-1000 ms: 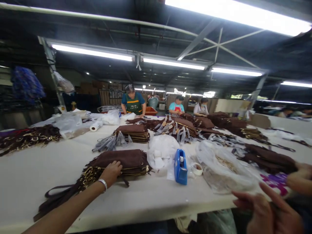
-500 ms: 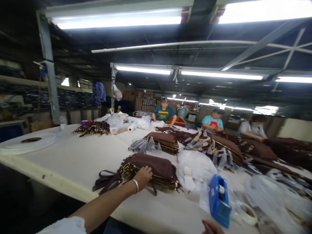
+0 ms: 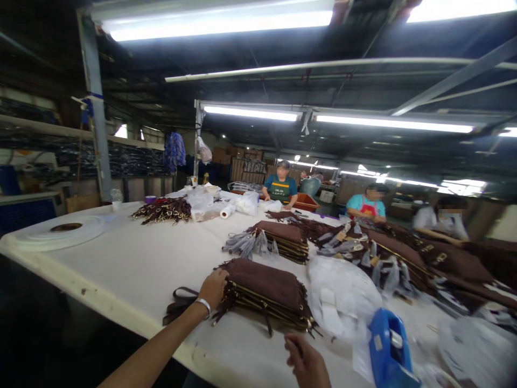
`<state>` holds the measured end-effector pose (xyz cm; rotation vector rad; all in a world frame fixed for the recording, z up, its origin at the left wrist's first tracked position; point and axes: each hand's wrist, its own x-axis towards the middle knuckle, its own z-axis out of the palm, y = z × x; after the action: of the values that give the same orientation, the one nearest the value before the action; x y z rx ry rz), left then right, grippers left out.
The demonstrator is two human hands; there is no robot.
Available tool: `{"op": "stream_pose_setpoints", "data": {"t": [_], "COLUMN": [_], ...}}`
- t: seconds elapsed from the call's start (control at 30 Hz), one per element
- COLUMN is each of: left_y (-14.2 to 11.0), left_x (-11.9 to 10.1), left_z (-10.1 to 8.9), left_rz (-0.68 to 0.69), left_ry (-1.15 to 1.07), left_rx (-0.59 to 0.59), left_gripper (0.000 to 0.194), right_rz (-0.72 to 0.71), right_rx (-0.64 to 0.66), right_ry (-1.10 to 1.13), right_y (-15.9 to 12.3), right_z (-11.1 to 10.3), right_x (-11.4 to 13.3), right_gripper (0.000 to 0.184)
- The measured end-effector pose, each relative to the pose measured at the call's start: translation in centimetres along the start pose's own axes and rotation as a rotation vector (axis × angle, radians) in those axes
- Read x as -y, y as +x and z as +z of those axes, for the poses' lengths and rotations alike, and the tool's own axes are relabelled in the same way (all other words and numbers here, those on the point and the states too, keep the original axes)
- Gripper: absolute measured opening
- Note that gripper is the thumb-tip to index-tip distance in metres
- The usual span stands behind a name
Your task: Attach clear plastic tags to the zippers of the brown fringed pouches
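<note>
A stack of brown zippered pouches [image 3: 262, 277] with gold zips and fringed ends lies near the front of the table. My left hand [image 3: 214, 288], with a silver bracelet at the wrist, is closed round the left end of this stack, where dark straps [image 3: 181, 304] trail out. Its fingertips are partly hidden against the pouches. My right hand [image 3: 306, 362] is just in front of the stack's right corner, fingers loosely bent and apart, holding nothing. To its right stands a blue tape dispenser [image 3: 390, 350].
White plastic bags [image 3: 347, 293] lie right of the stack. Behind is another pouch stack [image 3: 283, 231] with grey wrapped straps. A white roll [image 3: 60, 237] and a strap heap [image 3: 163, 210] are on the left. Co-workers [image 3: 280, 186] stand across the white table [image 3: 141, 275].
My left hand has slid from the top of the stack to its left end. My right hand has come further into view, toward the stack. The view has shifted slightly left.
</note>
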<state>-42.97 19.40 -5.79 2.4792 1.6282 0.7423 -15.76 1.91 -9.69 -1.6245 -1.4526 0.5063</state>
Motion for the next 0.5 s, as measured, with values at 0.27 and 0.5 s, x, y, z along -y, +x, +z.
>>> {"op": "stream_pose_setpoints", "data": {"t": [0.27,0.5], "left_y": [1.6,1.2], "left_x": [1.3,-0.2], "left_z": [-1.1,-3.2], "left_rz": [0.009,0.091], "left_ry": [-0.065,-0.206], "left_rx": [0.108,0.123], "left_gripper": [0.024,0.014], "right_rz": [-0.184,-0.167], "right_rx": [-0.084,0.003], "right_ry": [-0.34,-0.508], "right_y": [5.8,5.9], "right_z": [8.5,5.2], "right_x": [2.4,2.1], "right_gripper": [0.023,0.028]}}
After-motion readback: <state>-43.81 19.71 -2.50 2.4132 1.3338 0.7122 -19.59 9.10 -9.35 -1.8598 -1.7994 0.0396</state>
